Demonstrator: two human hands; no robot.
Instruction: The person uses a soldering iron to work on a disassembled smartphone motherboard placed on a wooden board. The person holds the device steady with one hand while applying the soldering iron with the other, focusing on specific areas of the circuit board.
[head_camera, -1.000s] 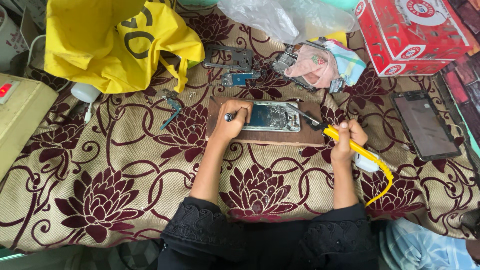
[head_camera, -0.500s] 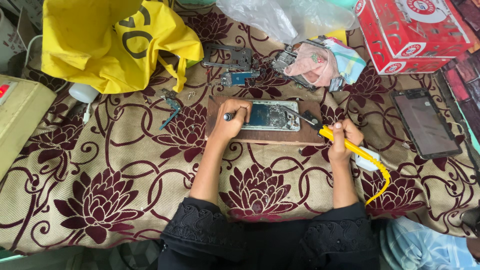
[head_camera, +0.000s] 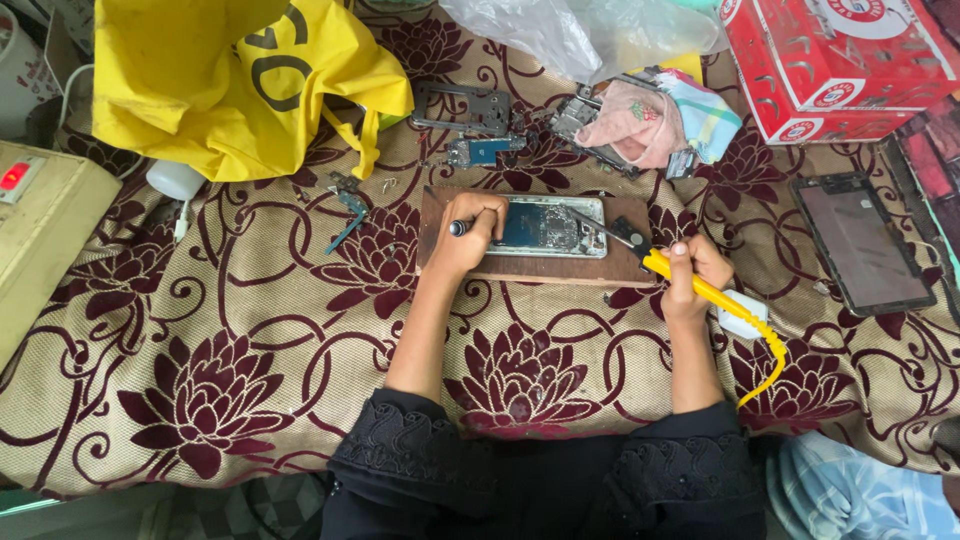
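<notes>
Head view: I'm seeing left hand gripping small dark tool beside opened phone on wooden board; right hand clenching yellow soldering iron at phone's four o'clock.

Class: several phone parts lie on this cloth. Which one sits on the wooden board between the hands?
The opened phone, circuitry exposed, on the wooden board. The dark frame and black screen panel lie on cloth.
</notes>
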